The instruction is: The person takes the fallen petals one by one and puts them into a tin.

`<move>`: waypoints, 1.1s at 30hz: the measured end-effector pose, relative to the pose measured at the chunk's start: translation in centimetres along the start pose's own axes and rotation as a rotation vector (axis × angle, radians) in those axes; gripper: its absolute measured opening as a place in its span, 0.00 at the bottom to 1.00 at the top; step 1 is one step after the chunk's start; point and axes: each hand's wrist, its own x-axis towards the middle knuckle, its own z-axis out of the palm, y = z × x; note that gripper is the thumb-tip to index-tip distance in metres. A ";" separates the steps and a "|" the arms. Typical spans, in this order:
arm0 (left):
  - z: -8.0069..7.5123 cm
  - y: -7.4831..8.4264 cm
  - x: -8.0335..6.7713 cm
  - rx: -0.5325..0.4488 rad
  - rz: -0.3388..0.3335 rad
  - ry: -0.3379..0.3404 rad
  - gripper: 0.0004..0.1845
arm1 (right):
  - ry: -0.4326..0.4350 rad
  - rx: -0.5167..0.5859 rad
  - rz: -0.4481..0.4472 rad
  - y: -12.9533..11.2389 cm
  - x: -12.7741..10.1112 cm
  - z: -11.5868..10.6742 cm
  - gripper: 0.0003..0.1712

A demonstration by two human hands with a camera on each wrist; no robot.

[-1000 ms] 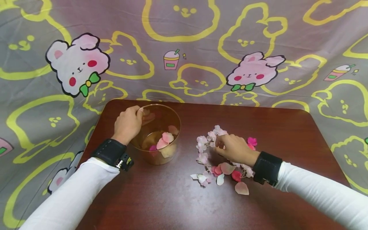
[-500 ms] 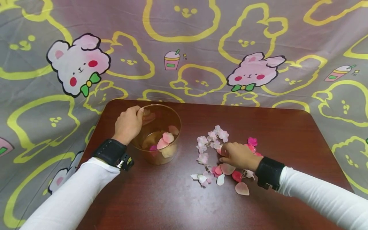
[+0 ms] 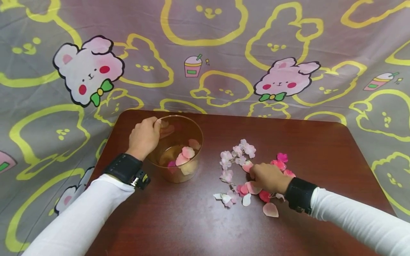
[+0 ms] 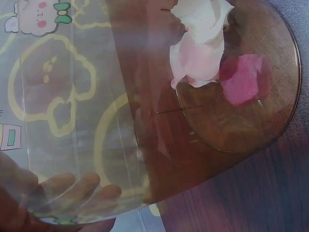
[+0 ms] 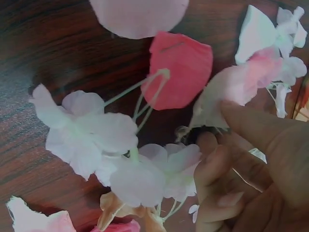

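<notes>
1. The left hand (image 3: 143, 138) grips the rim of the clear round amber-tinted plastic cup (image 3: 179, 170), with the thumb outside the wall and the fingers (image 4: 72, 191) curled inside it.
2. The cup stands upright on the dark reddish-brown wooden surface (image 3: 198, 227), near its far left corner.
3. Loose pale pink and magenta fabric petals (image 3: 184, 158) lie on the bottom of the cup.
4. The right hand (image 3: 269, 177) rests, fingers curled, on the scattered pile of pink, white and red artificial petals (image 3: 256, 188) right of the surface's centre.
5. In the right wrist view, its thumb and fingertips (image 5: 227, 164) close on thin stems beside a pale pink petal (image 5: 231, 89); the exact piece pinched cannot be told.
6. A sprig of pale pink artificial blossoms (image 3: 237, 154) lies just beyond the right hand, toward the far edge.
7. A grey cloth printed with yellow outlines and pink rabbits (image 3: 282, 80) hangs behind the surface.
</notes>
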 end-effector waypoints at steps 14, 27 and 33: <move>-0.1 0.2 -0.1 0.006 -0.016 -0.007 0.19 | -0.009 -0.045 -0.021 -0.1 0.0 0.0 0.03; -0.1 0.0 0.0 0.010 -0.016 -0.007 0.19 | -0.005 -0.010 -0.026 -0.9 -0.5 -1.2 0.02; -0.1 0.1 0.0 0.011 -0.012 -0.003 0.19 | 0.019 -0.018 -0.064 -1.3 -0.6 -1.9 0.06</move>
